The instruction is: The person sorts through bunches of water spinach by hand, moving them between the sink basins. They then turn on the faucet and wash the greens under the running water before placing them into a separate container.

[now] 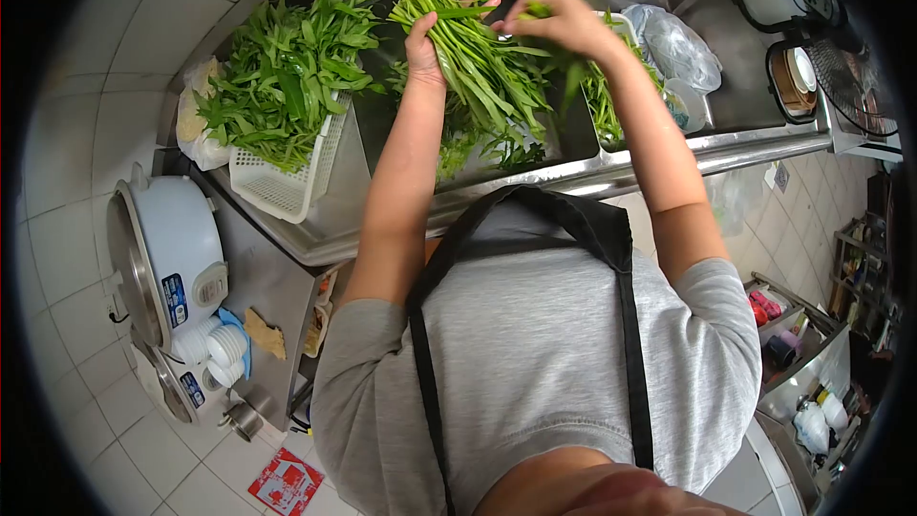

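My left hand (427,46) is wrapped round a thick bunch of water spinach (478,67), its cut stems pointing up and its leaves hanging over the sink basin (382,124). Just right of the bunch, my right hand (565,24) is closed, with a few water spinach stems (537,10) at its fingers; a blurred leaf dangles below it. More loose greens (506,148) lie in the basin under the bunch. To the left, a white plastic basket (315,182) carries a large heap of leafy greens (287,76).
Behind my right forearm, another basket of greens (602,105) stands in the second basin beside a clear plastic bag (680,48). A rice cooker (172,248) and stacked white cups (224,349) are at the left. A fan (841,67) stands at the far right.
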The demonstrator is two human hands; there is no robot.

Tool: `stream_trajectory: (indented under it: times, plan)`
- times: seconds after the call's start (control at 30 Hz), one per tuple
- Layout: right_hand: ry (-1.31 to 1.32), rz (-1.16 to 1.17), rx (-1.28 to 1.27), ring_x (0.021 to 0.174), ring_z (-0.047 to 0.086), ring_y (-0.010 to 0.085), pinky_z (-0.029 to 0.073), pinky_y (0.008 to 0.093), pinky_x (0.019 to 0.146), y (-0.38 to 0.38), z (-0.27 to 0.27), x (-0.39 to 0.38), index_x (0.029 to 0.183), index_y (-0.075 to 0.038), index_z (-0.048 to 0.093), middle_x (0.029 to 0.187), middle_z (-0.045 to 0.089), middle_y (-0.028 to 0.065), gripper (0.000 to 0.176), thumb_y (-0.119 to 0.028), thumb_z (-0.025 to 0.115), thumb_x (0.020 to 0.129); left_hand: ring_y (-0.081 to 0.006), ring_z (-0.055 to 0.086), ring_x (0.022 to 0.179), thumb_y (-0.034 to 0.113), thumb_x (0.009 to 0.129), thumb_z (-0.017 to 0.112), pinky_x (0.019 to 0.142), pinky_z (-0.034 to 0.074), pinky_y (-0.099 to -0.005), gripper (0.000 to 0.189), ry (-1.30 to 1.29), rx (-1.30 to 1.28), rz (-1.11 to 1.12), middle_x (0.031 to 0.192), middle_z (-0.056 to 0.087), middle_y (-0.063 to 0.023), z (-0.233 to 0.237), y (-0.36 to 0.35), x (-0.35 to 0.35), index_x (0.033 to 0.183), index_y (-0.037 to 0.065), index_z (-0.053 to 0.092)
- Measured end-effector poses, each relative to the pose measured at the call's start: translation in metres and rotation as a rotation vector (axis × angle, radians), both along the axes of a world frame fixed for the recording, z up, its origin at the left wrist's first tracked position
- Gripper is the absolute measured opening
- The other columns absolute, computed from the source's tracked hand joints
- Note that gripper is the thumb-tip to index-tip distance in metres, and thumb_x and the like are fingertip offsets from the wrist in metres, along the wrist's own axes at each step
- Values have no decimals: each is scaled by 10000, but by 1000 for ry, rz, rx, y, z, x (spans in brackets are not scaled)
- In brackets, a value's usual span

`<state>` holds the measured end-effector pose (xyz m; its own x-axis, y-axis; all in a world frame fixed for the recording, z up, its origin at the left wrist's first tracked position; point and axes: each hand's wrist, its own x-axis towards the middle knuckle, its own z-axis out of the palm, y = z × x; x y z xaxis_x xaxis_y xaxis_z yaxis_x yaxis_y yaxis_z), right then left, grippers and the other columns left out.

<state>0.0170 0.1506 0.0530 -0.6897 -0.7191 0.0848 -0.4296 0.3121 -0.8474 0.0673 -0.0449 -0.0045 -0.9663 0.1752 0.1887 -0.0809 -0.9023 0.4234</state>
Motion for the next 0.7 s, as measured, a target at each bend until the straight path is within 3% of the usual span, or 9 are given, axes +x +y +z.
stream_trajectory:
  times: [0.07, 0.13, 0.17, 0.27, 0.3, 0.47, 0.57, 0.63, 0.7]
  plan:
    - [118, -4, -39, 705, 578, 128, 438, 272, 707, -31, -16, 7, 874, -71, 651, 746, 641, 81, 238, -253, 668, 722, -439, 363, 1165, 242, 704, 574, 975, 313, -523, 524, 18, -4, 32, 1258, 420, -186, -2, -2, 0, 1186, 83, 444]
    - [266, -72, 132, 664, 584, 145, 449, 288, 668, -47, -12, 18, 880, -69, 650, 723, 637, 92, 257, -260, 674, 709, -450, 344, 1176, 228, 702, 578, 992, 293, -517, 529, 27, -37, 77, 1262, 413, -193, -1, -5, 2, 1192, 85, 436]
    - [223, -82, 118, 709, 607, 281, 461, 344, 699, -52, -16, 17, 836, -75, 658, 754, 620, 169, 268, -292, 669, 679, -392, 429, 1124, 209, 711, 579, 959, 355, -486, 522, 16, -44, 98, 1222, 454, -179, 0, -8, 4, 1194, 76, 432]
    - [45, -66, 92, 690, 610, 279, 464, 343, 685, -49, -12, 3, 833, -66, 658, 722, 622, 163, 262, -277, 666, 678, -305, 528, 1012, 196, 733, 573, 884, 439, -443, 505, -101, -237, 178, 1140, 516, -153, -9, -26, 8, 1197, 61, 428]
    - [88, -45, 88, 664, 612, 244, 464, 330, 668, -45, -15, -6, 839, -64, 659, 699, 627, 145, 256, -263, 664, 677, -237, 571, 911, 190, 752, 571, 794, 495, -393, 476, -140, -228, 164, 1043, 567, -121, -2, -25, 13, 1188, 54, 439]
    - [-93, 5, 131, 598, 538, 138, 433, 273, 622, -29, -22, -26, 804, -51, 659, 655, 613, 49, 229, -232, 679, 664, -238, 582, 845, 199, 782, 558, 739, 494, -362, 396, -186, -335, 120, 991, 577, -120, -12, -41, 11, 1151, 68, 493]
    - [-177, 34, 174, 612, 524, 104, 422, 251, 618, -24, -11, -21, 789, -40, 657, 656, 605, 13, 193, -207, 659, 691, -190, 581, 697, 170, 747, 619, 618, 497, -334, 299, -353, -414, 358, 846, 582, -77, -14, -39, 6, 1026, 75, 571]
    - [-218, 24, 217, 632, 525, 86, 420, 239, 626, -22, -12, -21, 784, -35, 657, 664, 604, -6, 168, -189, 638, 719, -188, 576, 682, 163, 745, 624, 609, 493, -331, 296, -374, -401, 399, 812, 578, -63, -15, -41, 3, 1023, 78, 566]
    - [-344, -50, -31, 598, 503, 80, 394, 220, 566, -21, -24, -26, 784, -29, 647, 664, 586, -11, 180, -199, 632, 729, -181, 567, 652, 168, 749, 625, 592, 486, -328, 261, -377, -339, 418, 725, 558, -30, -14, -43, -1, 983, 80, 549]
